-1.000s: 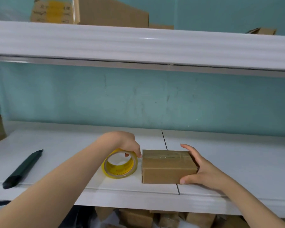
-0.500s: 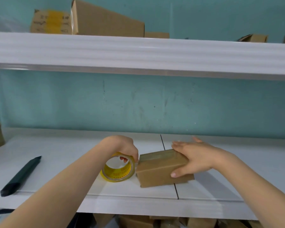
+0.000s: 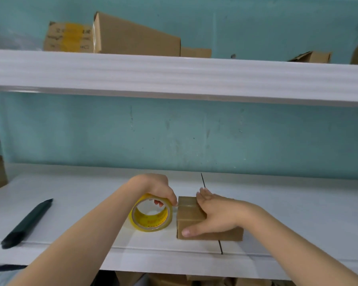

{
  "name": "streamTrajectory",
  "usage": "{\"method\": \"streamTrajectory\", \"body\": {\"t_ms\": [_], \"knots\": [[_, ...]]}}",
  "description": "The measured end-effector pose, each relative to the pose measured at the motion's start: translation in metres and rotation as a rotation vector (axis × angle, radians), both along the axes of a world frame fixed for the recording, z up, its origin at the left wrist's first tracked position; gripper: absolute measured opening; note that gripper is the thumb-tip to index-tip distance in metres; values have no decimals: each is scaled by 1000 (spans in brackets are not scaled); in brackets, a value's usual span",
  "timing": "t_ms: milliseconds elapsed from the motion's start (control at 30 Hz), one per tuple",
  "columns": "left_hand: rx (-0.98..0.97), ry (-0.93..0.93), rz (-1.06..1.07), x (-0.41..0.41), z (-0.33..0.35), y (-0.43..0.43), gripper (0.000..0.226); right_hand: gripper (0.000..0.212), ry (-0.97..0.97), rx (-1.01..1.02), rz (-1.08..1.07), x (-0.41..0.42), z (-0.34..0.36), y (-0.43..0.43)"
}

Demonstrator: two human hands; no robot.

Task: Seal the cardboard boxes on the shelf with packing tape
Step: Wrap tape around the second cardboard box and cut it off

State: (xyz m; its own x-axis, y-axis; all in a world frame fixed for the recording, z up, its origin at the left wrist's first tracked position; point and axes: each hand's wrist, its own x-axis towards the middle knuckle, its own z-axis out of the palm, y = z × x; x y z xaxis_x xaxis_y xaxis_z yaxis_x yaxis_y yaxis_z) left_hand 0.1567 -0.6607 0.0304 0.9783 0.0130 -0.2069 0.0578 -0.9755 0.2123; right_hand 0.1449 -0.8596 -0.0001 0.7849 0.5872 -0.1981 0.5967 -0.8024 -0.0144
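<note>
A small brown cardboard box (image 3: 187,213) sits near the front edge of the white lower shelf (image 3: 287,213). My right hand (image 3: 211,215) lies over its top, fingers flat on the lid and thumb against the front face. A roll of clear packing tape with a yellow core (image 3: 150,216) stands on edge just left of the box. My left hand (image 3: 158,189) grips the roll from above, fingertips inside the core. A short strip of tape runs from the roll onto the box's top left edge.
A dark utility knife (image 3: 27,222) lies on the shelf at the left. Several cardboard boxes (image 3: 132,38) stand on the upper shelf (image 3: 174,73). More boxes show below the lower shelf and at the far left edge. A teal wall closes the back.
My right hand moved from the box's right side onto its top. The box was tipped and turned, then set flat again. My left hand kept hold of the tape roll.
</note>
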Motion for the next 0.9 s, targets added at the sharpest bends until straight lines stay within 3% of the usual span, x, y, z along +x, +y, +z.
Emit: {"method": "streamTrajectory", "body": {"t_ms": [167, 267, 333, 433, 533, 633, 800, 900], "knots": [[-88, -336, 37, -12, -5, 6, 56, 128, -46, 106, 83, -6, -7, 2], [-95, -650, 82, -26, -4, 10, 52, 127, -91, 210, 109, -8, 3, 7], [-323, -791, 99, -41, -4, 18, 45, 116, -181, 345, 174, -14, 13, 20], [-859, -917, 269, -81, -7, 55, 29, 87, -297, 602, 258, -25, 25, 57], [-1094, -1016, 503, -137, -19, 109, 21, 62, -367, 712, 271, -35, 32, 105], [-1122, -1118, 626, -191, -23, 164, 18, 46, -366, 732, 224, -46, 28, 155], [-1104, -1227, 754, -254, -30, 253, 24, 16, -195, 763, 208, -67, 15, 235], [-1113, -1210, 751, -270, -37, 304, 23, 31, -94, 750, 160, -74, 3, 283]]}}
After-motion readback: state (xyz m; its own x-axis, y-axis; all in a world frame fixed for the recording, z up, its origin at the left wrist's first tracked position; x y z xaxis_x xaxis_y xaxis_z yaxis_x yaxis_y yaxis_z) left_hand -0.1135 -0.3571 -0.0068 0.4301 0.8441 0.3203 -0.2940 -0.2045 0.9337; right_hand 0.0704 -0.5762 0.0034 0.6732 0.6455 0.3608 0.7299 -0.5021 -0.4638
